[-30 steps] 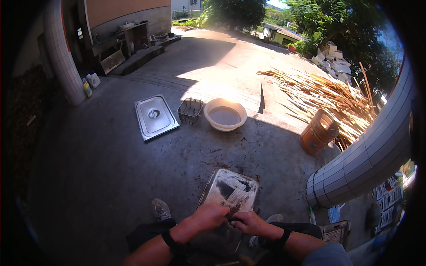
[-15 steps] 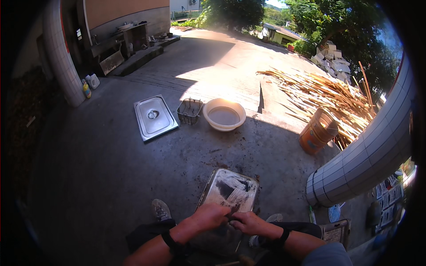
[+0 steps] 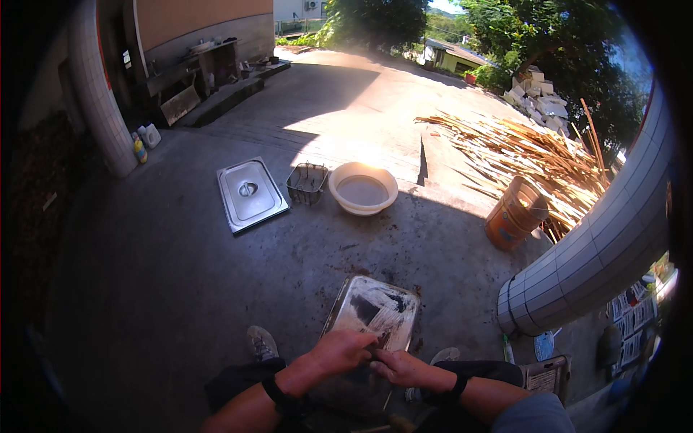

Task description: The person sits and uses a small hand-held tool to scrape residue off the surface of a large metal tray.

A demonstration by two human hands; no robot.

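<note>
Between my feet lies a rectangular metal pan, its pale surface smeared with dark grime and bright scraped streaks. My left hand is closed above the middle of the pan, gripping a small dark tool. Close beside it, my right hand is closed on the same tool, thumb stretched along it. The tool is mostly hidden by my fingers, so its exact kind cannot be made out. Dark crumbs lie on the concrete around the pan's far edge.
Ahead stand a shiny steel pan with a lid, a wire basket and a cream basin of greyish water. To the right are an orange bucket, a tiled pillar and a pile of wood strips.
My right thumb has stretched out along the tool, and the right hand has shifted slightly. The left hand stays almost where it was, and the pan has barely moved.
</note>
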